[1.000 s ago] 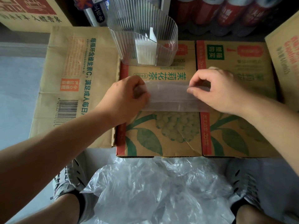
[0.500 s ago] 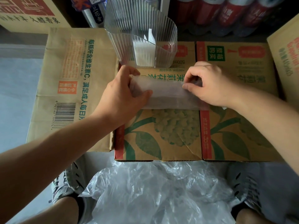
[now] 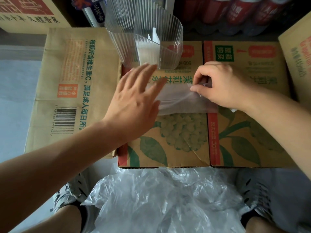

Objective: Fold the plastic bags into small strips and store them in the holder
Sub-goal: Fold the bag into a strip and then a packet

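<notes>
Head view: one bag [image 3: 178, 100] lies part-folded as a flat strip on the carton [image 3: 176, 140], right hand [image 3: 222, 86] pinching its right end, left hand [image 3: 134, 101] spread open over its left; the holder [image 3: 171, 31] behind contains a folded piece [image 3: 146, 51], and loose bags [image 3: 168, 199] below await folding.

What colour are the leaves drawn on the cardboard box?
Dark green leaves on the tan cardboard box. The head view, the only one, shows them clearly.

Translucent white bag strip [image 3: 180, 100] on tan carton [image 3: 176, 140] printed with green leaves, red bands
</notes>
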Action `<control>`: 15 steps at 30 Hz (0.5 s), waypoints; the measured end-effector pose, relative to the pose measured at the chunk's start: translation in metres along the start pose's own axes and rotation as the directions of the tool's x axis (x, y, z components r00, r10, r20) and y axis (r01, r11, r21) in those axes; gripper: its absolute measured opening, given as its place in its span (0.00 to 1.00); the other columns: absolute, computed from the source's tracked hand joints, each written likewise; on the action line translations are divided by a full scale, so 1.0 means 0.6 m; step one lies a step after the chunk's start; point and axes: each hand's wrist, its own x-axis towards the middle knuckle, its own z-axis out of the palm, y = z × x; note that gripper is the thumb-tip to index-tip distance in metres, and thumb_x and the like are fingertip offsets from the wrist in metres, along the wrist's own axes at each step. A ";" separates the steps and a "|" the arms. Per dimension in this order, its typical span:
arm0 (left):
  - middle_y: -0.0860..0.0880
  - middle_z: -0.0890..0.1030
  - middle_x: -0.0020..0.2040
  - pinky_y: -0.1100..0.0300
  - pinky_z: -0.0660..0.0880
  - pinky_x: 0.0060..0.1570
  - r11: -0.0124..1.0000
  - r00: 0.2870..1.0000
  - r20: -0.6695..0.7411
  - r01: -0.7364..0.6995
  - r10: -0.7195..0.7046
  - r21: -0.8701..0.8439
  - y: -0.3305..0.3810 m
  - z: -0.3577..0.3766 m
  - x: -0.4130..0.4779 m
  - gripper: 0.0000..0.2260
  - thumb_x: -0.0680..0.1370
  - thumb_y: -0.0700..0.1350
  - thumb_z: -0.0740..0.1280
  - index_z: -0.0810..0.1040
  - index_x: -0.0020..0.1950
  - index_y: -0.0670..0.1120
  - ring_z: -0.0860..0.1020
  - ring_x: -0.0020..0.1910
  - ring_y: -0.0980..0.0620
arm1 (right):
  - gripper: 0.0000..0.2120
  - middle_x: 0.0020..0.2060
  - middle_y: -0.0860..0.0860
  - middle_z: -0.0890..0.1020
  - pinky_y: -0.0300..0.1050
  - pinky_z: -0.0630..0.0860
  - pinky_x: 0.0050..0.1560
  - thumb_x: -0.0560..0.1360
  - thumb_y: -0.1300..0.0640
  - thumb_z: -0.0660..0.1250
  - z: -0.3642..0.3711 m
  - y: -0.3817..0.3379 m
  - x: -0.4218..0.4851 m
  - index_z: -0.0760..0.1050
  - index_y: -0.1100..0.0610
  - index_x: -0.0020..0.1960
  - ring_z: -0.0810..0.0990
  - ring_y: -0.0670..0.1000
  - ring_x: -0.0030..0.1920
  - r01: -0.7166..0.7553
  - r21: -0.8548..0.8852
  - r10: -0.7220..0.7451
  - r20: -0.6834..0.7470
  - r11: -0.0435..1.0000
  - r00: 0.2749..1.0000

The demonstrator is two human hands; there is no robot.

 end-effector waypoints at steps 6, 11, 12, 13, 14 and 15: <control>0.40 0.52 0.83 0.44 0.48 0.81 0.985 0.973 0.169 -0.165 0.155 0.046 -0.009 0.046 -0.007 0.30 0.86 0.56 0.50 0.53 0.83 0.39 0.49 0.83 0.43 | 0.06 0.43 0.48 0.77 0.45 0.68 0.39 0.76 0.50 0.72 -0.001 -0.004 -0.004 0.78 0.51 0.45 0.76 0.51 0.42 0.006 -0.053 -0.007 -0.020 0.999 1.000; 0.39 0.51 0.83 0.43 0.50 0.80 0.970 0.968 0.175 -0.204 0.180 0.129 -0.013 0.052 -0.011 0.35 0.85 0.63 0.47 0.52 0.83 0.38 0.48 0.83 0.43 | 0.11 0.43 0.48 0.77 0.47 0.76 0.41 0.73 0.45 0.75 -0.021 0.019 -0.021 0.78 0.51 0.47 0.78 0.49 0.40 -0.143 -0.035 0.142 -0.018 0.989 0.990; 0.40 0.50 0.83 0.43 0.50 0.80 0.969 0.967 0.178 -0.206 0.181 0.134 -0.012 0.052 -0.011 0.35 0.85 0.63 0.46 0.51 0.83 0.39 0.48 0.83 0.43 | 0.13 0.44 0.48 0.77 0.48 0.77 0.42 0.72 0.45 0.75 -0.030 0.028 -0.026 0.78 0.51 0.48 0.78 0.50 0.41 -0.202 -0.047 0.201 -0.030 0.978 0.979; 0.40 0.50 0.83 0.43 0.50 0.80 0.968 0.966 0.182 -0.210 0.183 0.139 -0.012 0.052 -0.011 0.36 0.85 0.64 0.45 0.51 0.83 0.39 0.47 0.83 0.43 | 0.14 0.46 0.50 0.78 0.50 0.78 0.44 0.73 0.44 0.75 -0.040 0.036 -0.033 0.78 0.52 0.51 0.79 0.53 0.43 -0.265 -0.091 0.260 -0.063 0.960 0.964; 0.40 0.50 0.83 0.42 0.51 0.80 0.966 0.965 0.185 -0.213 0.186 0.143 -0.012 0.051 -0.011 0.36 0.84 0.65 0.45 0.50 0.83 0.39 0.47 0.83 0.43 | 0.15 0.49 0.52 0.79 0.53 0.78 0.48 0.74 0.45 0.75 -0.048 0.042 -0.042 0.79 0.53 0.53 0.79 0.56 0.47 -0.327 -0.165 0.309 -0.124 0.930 0.943; 0.40 0.50 0.83 0.42 0.51 0.80 0.965 0.965 0.182 -0.218 0.190 0.145 -0.012 0.051 -0.011 0.37 0.84 0.65 0.45 0.50 0.83 0.39 0.47 0.83 0.43 | 0.15 0.53 0.56 0.79 0.57 0.76 0.54 0.75 0.47 0.73 -0.053 0.041 -0.052 0.78 0.54 0.56 0.78 0.59 0.52 -0.370 -0.238 0.326 -0.203 0.898 0.923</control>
